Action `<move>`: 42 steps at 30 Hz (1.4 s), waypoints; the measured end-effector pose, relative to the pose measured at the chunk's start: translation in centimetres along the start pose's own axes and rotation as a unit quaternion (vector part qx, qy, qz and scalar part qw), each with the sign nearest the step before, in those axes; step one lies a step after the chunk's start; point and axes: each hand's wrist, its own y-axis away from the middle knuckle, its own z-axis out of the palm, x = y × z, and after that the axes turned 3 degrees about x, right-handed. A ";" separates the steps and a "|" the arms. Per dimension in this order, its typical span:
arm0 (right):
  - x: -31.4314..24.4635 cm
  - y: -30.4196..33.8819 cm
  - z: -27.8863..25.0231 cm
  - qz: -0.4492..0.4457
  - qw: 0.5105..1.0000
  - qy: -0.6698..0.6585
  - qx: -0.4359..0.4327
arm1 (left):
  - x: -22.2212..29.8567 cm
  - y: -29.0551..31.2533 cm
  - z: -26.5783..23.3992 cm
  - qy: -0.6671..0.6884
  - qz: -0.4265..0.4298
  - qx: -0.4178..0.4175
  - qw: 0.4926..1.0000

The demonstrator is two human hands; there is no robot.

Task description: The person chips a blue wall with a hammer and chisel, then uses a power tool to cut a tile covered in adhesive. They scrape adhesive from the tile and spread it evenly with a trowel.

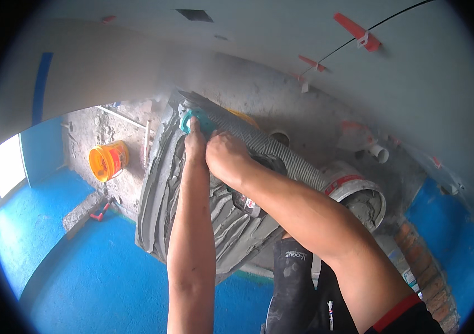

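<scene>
A large tile [143, 225] stands tilted in front of me, its face coated with thick grey mortar [159, 183]. At its upper end is a notched trowel with a teal handle [201, 118]. My left hand [194, 142] is closed on that handle, thumb lying along it. Against its near end my right hand [227, 155] is curled closed; its fingertips are hidden. Combed ridges [267, 146] run down the tile's right side, while the rest of the mortar lies in rough folds. A black device [246, 204] on the coated face is mostly covered by my right forearm.
Left of the tile sits an orange bucket [107, 160]; a white bucket [382, 203] holding mortar is at right. A red pipe [101, 212] rises by the blue floor [103, 267]. White pipe ends [380, 153] stick out beyond. Red wedges [357, 32] project from the upper-right tiled surface.
</scene>
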 end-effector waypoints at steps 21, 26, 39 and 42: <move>0.1 1.2 -0.9 0.022 1.000 0.000 -0.003 | -1.3 -0.4 0.2 -0.001 0.007 0.009 1.000; 1.1 1.3 -0.3 0.031 0.999 0.001 0.014 | -0.6 1.5 1.2 -0.022 0.006 0.001 1.000; 1.2 2.0 -0.3 0.044 0.999 0.003 0.001 | 0.2 4.1 1.4 0.046 -0.020 -0.014 0.999; 1.5 1.9 -0.1 0.049 0.999 0.006 -0.001 | 0.2 4.0 1.6 0.012 -0.019 -0.004 1.000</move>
